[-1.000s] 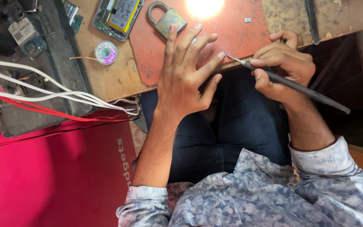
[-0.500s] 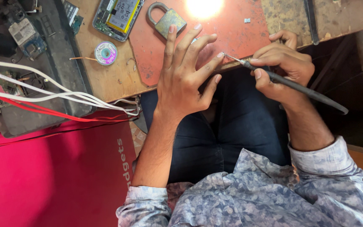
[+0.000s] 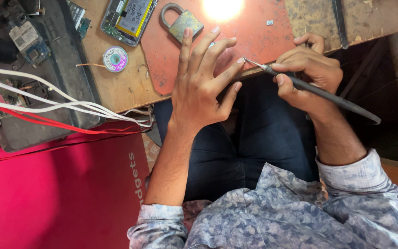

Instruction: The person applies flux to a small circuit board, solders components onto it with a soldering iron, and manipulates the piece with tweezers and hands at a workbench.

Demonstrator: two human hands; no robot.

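Fingers of the left hand [image 3: 203, 90] spread flat on the reddish-brown work mat [image 3: 259, 34] at upper centre, gripping nothing. The right hand [image 3: 307, 74] pinches a slim dark metal-tipped tool [image 3: 318, 92], its tip meeting the left forefinger. A brass padlock [image 3: 183, 23] lies just above.

Shirt [image 3: 272, 216] in grey-blue with a mottled floral print, long sleeves pushed up to mid-forearm on both arms, cuffs bunched. Left sleeve [image 3: 155, 226] cuff paler, right sleeve [image 3: 360, 177] cuff same print. Dark navy trousers [image 3: 254, 147], plain. Left hand [image 3: 203, 87] and right hand [image 3: 309, 69] bare, no rings, no watch, no gloves.
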